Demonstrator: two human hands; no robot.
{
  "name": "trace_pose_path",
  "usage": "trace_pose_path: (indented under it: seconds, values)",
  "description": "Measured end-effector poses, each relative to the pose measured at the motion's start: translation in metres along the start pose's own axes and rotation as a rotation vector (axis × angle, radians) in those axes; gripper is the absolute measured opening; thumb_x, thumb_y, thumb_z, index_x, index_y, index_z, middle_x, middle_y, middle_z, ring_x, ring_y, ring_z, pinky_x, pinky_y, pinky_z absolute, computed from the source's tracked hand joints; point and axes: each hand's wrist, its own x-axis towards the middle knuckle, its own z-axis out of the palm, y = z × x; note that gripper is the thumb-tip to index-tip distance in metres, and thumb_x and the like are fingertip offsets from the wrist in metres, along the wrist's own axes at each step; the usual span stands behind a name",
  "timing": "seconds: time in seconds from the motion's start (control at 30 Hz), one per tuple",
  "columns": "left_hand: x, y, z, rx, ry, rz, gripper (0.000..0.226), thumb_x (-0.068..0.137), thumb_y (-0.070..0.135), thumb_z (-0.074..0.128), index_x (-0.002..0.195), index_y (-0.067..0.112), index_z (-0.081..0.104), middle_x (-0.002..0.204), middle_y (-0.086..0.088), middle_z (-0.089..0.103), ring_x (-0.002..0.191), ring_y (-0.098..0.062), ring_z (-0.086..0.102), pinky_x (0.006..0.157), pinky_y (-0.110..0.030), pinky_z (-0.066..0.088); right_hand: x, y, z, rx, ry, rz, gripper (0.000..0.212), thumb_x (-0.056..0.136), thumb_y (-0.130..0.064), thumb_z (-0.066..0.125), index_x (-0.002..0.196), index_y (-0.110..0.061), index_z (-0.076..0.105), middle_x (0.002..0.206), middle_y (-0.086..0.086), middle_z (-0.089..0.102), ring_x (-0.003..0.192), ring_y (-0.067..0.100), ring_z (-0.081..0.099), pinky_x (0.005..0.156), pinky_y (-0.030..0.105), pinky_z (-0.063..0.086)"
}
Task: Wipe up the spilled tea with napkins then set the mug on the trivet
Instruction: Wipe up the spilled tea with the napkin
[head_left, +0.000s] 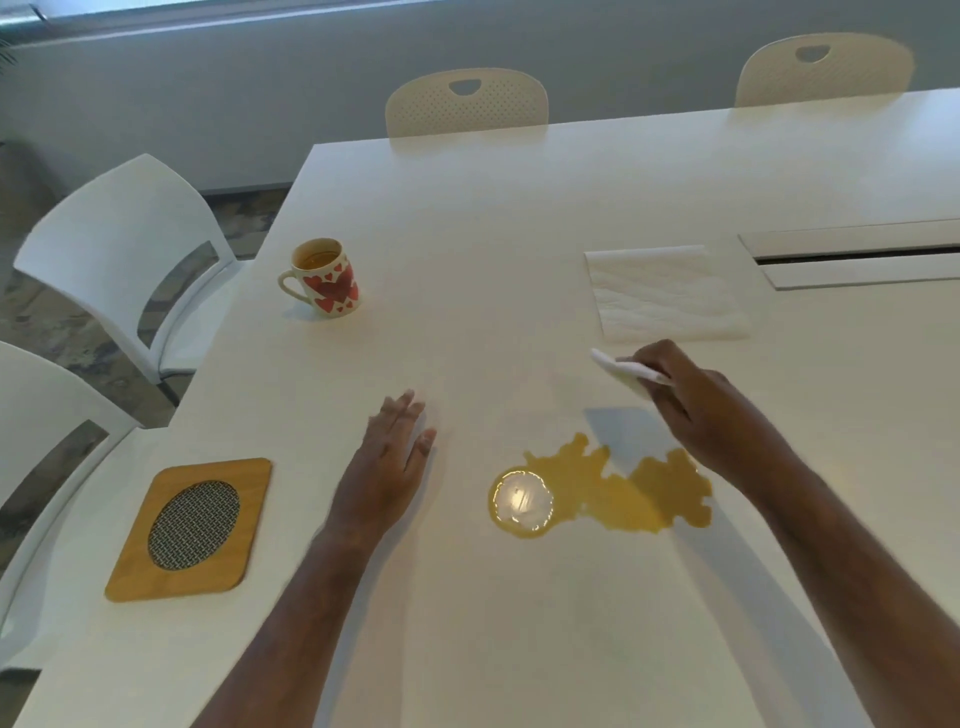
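Observation:
A yellow puddle of spilled tea (623, 493) spreads over the white table (467, 218) in front of me. My right hand (691, 400) hovers just beyond the puddle and pinches a white napkin (621, 370). More napkins (670, 293) lie flat behind it. My left hand (389, 462) is flat with straight fingers, left of the spill, holding nothing. The white mug with red hearts (324, 278) stands upright at the far left with tea in it. A wooden trivet with a woven oval centre (192, 527) lies at the near left.
White chairs (119, 249) stand along the table's left edge, and two perforated chairs (467, 101) stand at the far side. A cable slot (857, 254) is set into the table at the right.

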Motion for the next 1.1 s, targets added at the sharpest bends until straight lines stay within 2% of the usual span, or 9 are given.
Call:
trace_pose_path:
  seconds: [0.1,0.2,0.3,0.47,0.6,0.73,0.83,0.97,1.1]
  values:
    - [-0.008,0.000,0.004,0.093,-0.009,-0.022,0.056,0.111,0.038,0.042,0.162,0.018,0.038,0.174,0.001,0.023,0.163,-0.020,0.010,0.130,-0.036,0.003,-0.022,0.017,-0.007,-0.067,0.031,0.035,0.033,0.103,-0.006,0.051,0.127,-0.029,0.056,0.094,-0.014,0.067,0.075,-0.003,0.062,0.064,0.029,0.047]
    - [-0.015,0.002,0.009,0.186,-0.009,-0.065,0.058,0.111,0.042,0.040,0.165,0.021,0.033,0.175,0.003,0.018,0.163,-0.022,0.008,0.131,-0.040,0.000,-0.040,0.032,-0.004,-0.104,-0.048,0.092,0.042,0.100,0.001,0.054,0.137,-0.016,0.062,0.134,0.001,0.069,0.122,0.019,0.066,0.100,0.032,0.050]
    - [-0.021,0.005,0.014,0.253,-0.007,-0.083,0.060,0.111,0.045,0.038,0.166,0.024,0.027,0.175,0.004,0.016,0.163,-0.022,0.007,0.132,-0.042,0.000,-0.059,0.035,0.002,-0.122,-0.158,0.152,0.044,0.096,-0.002,0.060,0.137,-0.018,0.066,0.143,-0.002,0.064,0.133,0.019,0.059,0.111,0.032,0.044]
    - [-0.023,0.008,0.015,0.261,0.000,-0.104,0.060,0.111,0.044,0.037,0.167,0.025,0.027,0.175,0.005,0.016,0.163,-0.022,0.007,0.132,-0.042,0.001,-0.082,0.031,0.014,-0.178,-0.191,0.101,0.035,0.092,-0.007,0.069,0.125,-0.017,0.073,0.124,-0.001,0.068,0.120,0.024,0.060,0.100,0.033,0.047]
    - [-0.023,0.007,0.016,0.263,0.005,-0.101,0.059,0.111,0.044,0.038,0.166,0.025,0.029,0.175,0.004,0.018,0.163,-0.022,0.009,0.132,-0.042,0.003,-0.094,0.013,0.029,-0.162,-0.228,0.036,0.032,0.097,-0.008,0.065,0.125,-0.018,0.075,0.109,-0.002,0.062,0.108,0.024,0.059,0.096,0.031,0.045]
    - [-0.023,0.005,0.017,0.265,0.012,-0.099,0.058,0.111,0.043,0.038,0.166,0.025,0.030,0.175,0.005,0.019,0.163,-0.022,0.011,0.132,-0.042,0.004,-0.103,-0.018,0.048,-0.068,-0.297,-0.056,0.037,0.099,-0.003,0.057,0.125,-0.023,0.075,0.100,-0.013,0.054,0.104,0.017,0.058,0.092,0.023,0.040]
    - [-0.024,0.005,0.018,0.258,0.019,-0.101,0.058,0.111,0.044,0.039,0.165,0.026,0.030,0.174,0.006,0.020,0.163,-0.021,0.011,0.132,-0.041,0.004,-0.101,-0.038,0.051,-0.008,-0.318,-0.100,0.031,0.097,-0.004,0.058,0.118,-0.021,0.073,0.102,-0.009,0.064,0.099,0.013,0.062,0.088,0.025,0.044]
    - [-0.024,0.004,0.018,0.248,0.025,-0.100,0.058,0.111,0.044,0.039,0.165,0.026,0.031,0.174,0.006,0.020,0.163,-0.020,0.011,0.132,-0.042,0.005,-0.089,-0.051,0.032,0.113,-0.194,-0.054,0.015,0.095,-0.021,0.069,0.103,-0.030,0.060,0.088,-0.018,0.063,0.079,-0.004,0.053,0.078,0.007,0.037]
    - [-0.024,0.005,0.018,0.245,0.028,-0.100,0.057,0.111,0.043,0.040,0.165,0.026,0.032,0.174,0.005,0.022,0.163,-0.021,0.013,0.132,-0.042,0.006,-0.059,-0.045,0.015,0.004,0.069,-0.041,0.017,0.090,-0.021,0.077,0.097,-0.027,0.063,0.081,-0.019,0.062,0.073,0.000,0.046,0.073,0.017,0.031]
